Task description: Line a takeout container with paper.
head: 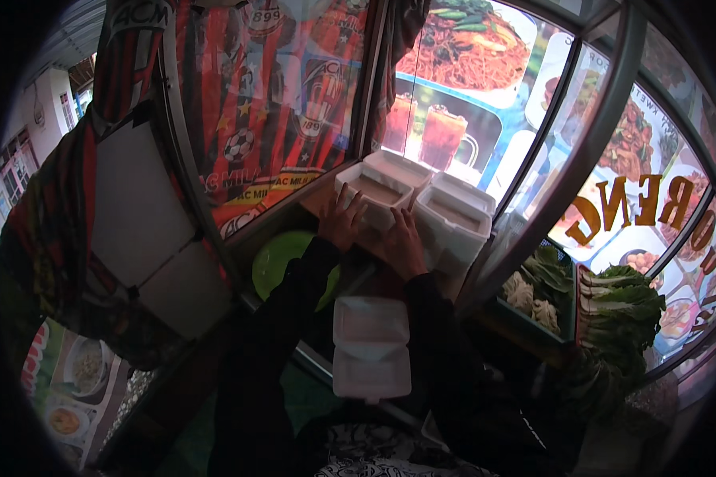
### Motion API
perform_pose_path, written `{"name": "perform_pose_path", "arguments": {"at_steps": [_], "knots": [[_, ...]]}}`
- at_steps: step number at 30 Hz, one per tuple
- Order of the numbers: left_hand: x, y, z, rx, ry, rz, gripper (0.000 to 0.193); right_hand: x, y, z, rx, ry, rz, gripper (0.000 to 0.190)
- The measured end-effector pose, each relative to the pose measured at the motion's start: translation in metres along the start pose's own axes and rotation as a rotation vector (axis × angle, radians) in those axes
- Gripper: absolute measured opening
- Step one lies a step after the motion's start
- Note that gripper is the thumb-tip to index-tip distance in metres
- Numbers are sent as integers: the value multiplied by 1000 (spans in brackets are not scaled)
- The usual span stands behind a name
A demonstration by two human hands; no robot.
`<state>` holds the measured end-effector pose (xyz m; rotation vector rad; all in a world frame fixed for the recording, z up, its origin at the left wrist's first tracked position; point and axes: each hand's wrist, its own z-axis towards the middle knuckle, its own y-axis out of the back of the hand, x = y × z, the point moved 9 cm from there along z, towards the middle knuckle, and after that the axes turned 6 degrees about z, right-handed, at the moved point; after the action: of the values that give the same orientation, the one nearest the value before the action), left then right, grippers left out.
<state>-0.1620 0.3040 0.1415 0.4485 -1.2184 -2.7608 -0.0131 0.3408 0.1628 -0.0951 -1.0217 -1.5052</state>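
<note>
Two stacks of white foam food boxes with raised lids stand side by side in the corner of a glass-sided stall. My left hand (339, 222) has its fingers spread over the near left corner of the left foam box stack (375, 213). At that stack's near right corner, the fingers of my right hand (404, 243) hold its side, so it sits between my two hands. The right foam box stack (453, 241) is just beyond my right hand. Closer to my body, a single foam box (372, 374) lies open between my forearms.
A round green plate or basin (271, 268) is partly hidden behind my left forearm. To the right, leafy greens (611, 298) stand beside a green basket (565, 304) of vegetables. Glass panes, a metal post (602, 113) and a red-and-black football cloth (274, 119) bound the space.
</note>
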Motion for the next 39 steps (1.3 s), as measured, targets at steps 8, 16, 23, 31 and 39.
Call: {"name": "perform_pose_path", "arguments": {"at_steps": [8,16,23,31,39], "knots": [[-95,89,-91,13,-24,-305,40,36,79,-81,37,19,154,36],[-213,88,-198,218,43,-625,37,38,188,-194,19,-192,95,36],[-284,-16,-330,878,315,-920,33,-50,239,-351,119,-656,82,36],[-315,-57,-416,742,-19,-570,37,-100,253,-512,14,-810,-83,52],[-309,-58,-420,686,173,-653,32,-100,258,-517,-110,-763,-118,54]]}}
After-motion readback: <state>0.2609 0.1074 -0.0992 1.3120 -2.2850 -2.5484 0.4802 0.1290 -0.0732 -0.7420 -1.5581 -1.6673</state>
